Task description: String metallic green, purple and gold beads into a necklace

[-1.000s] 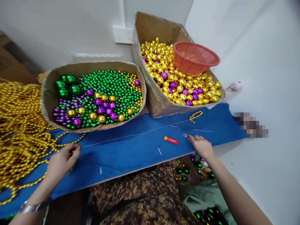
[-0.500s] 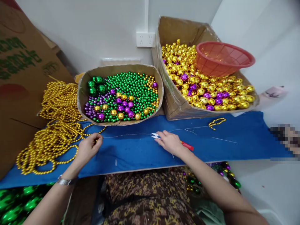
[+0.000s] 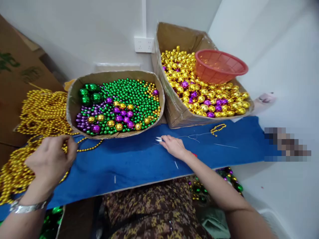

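Note:
My left hand (image 3: pixel 53 159) is raised over the left end of the table, its fingers curled in a pinch in front of gold bead strands (image 3: pixel 45 111). What lies between those fingertips is hidden. My right hand (image 3: pixel 174 146) rests closed near the middle of the blue cloth. Two pointed white tips, like the blades of thread snips (image 3: pixel 159 139), stick out from its fingers. A bit of red (image 3: pixel 194 155) shows beside the wrist. Thin thread (image 3: pixel 190 136) runs right from this hand toward a short gold bead chain (image 3: pixel 218 129).
A cut-down carton (image 3: pixel 163 99) holds green, purple and gold beads. Behind it to the right, a bigger carton (image 3: pixel 171 114) of gold and purple balls carries a red basket (image 3: pixel 221 68). A thin pale strand (image 3: pixel 226 145) and small white scraps lie on the blue cloth (image 3: pixel 139 162).
My left hand has drawn away left and up toward the camera, away from my right hand. The thread between them no longer shows clearly. The view has shifted right.

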The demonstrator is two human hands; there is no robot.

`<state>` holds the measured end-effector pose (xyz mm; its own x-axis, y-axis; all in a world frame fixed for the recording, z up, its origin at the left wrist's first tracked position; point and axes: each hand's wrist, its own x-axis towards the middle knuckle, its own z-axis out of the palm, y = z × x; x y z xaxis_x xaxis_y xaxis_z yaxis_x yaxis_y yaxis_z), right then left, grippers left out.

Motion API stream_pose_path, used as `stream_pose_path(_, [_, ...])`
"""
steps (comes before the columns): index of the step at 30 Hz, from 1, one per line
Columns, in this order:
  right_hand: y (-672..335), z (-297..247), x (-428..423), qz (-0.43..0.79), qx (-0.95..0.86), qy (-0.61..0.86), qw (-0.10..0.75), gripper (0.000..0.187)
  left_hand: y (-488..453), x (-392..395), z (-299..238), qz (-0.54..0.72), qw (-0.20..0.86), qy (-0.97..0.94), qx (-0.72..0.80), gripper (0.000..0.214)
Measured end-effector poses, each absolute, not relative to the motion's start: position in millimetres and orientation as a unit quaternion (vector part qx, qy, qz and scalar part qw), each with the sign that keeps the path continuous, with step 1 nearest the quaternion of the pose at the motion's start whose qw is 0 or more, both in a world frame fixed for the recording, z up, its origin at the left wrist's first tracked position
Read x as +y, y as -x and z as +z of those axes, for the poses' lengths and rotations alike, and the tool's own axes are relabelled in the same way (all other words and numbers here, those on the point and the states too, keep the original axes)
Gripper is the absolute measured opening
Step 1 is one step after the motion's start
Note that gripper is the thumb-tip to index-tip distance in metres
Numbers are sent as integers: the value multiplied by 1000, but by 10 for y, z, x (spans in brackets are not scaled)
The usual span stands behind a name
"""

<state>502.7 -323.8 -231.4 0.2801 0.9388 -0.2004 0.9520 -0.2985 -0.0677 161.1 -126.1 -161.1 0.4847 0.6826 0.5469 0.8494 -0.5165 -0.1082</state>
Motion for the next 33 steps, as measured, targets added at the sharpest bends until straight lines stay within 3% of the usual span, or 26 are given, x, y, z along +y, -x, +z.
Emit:
stream_pose_path(4, [-5493, -2263, -3514, -90, 556, -825, 52, 37, -1915, -1399, -2057, -224, 123, 899, -355, 20])
stream_pose_path(10, [-5743, -2389, -3608, -96, 547, -826, 102, 39, -2297, -1569, -2776, -63, 100, 951, -287, 28])
stream_pose_path(15, [-5717, -2438, -3536, -104, 566, -813, 92, 33, -2245, -1542, -2787, -52, 107, 953, -277, 36])
stream_pose_path(19, [-5737, -2393, -3568, -112, 567, -815, 46, 24, -2332, -1547, -2676, -117, 58, 954, -271, 38])
stream_pose_path(23, [-5492, -2271, -3689, -122, 578, -806, -42, 21, -2740, -1723, -2431, -217, -182, 929, -237, 34])
stream_pose_path(27, [-4955, -2010, -3876, -141, 630, -749, -147, 20, -3450, -2178, -2096, -175, -520, 821, -160, 35])
stream_pose_path(29, [-4753, -1832, -4007, -173, 643, -691, -280, 17, -3825, -2445, -1975, -139, -620, 769, -75, 40])
stream_pose_path(33, [-4747, -1531, -4391, -234, 518, -610, -552, 7, -4358, -2839, -1902, -17, -685, 728, 29, 59])
